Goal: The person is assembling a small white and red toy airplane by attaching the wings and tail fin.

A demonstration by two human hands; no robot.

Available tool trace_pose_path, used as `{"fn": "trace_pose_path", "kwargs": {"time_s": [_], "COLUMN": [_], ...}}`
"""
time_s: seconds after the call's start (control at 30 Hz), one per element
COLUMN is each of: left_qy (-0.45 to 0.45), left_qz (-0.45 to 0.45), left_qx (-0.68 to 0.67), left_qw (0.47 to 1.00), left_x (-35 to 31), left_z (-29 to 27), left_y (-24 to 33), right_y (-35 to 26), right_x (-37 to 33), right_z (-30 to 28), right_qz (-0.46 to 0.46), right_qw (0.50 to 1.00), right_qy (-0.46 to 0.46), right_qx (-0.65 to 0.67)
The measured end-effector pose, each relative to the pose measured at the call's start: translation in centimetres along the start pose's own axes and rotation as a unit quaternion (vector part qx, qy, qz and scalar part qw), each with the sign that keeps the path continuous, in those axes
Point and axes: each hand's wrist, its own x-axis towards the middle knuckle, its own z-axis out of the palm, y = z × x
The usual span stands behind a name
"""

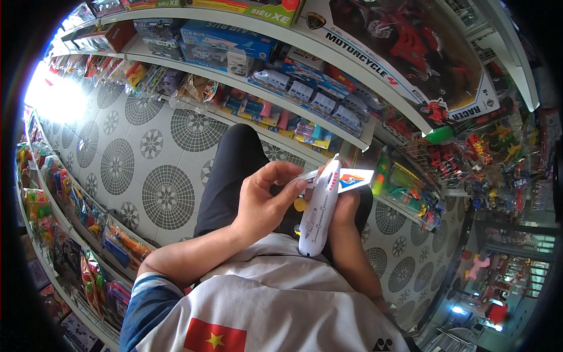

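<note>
A white toy airplane (320,214) is in front of my lap, its rounded nose toward me and its narrow end pointing away. Red lettering and grey window markings run along its body. A flat white panel (356,180) with an orange and blue decal sticks out on the right. My right hand (346,208) wraps the airplane from the right and beneath, its fingers mostly hidden. On the other side, my left hand (267,199) pinches a thin white part against the body between thumb and fingers. A small yellow round piece (300,204) shows under the airplane's left side.
Shelves (352,132) of boxed toys curve across the far side, with a large boxed toy motorcycle (404,53) at the upper right. Another rack (88,234) of bagged toys stands at the left. Patterned tile floor (170,196) lies between. My legs (229,176) are bent below the hands.
</note>
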Motion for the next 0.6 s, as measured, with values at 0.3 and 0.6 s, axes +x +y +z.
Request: {"fn": "trace_pose_path", "kwargs": {"time_s": [0.3,0.6], "left_qy": [-0.049,-0.066], "left_qz": [-0.073,-0.075], "left_qx": [-0.093,-0.037], "left_qw": [0.992,0.994], "left_x": [0.4,0.5], "left_z": [-0.1,-0.3], "left_y": [0.9,1.2], "right_y": [0.2,0.9], "right_x": [0.2,0.5], "right_z": [0.6,-0.3], "right_qz": [0.022,0.011], "right_qw": [0.999,1.0], "right_qy": [-0.018,0.004], "right_qx": [-0.015,-0.027]}}
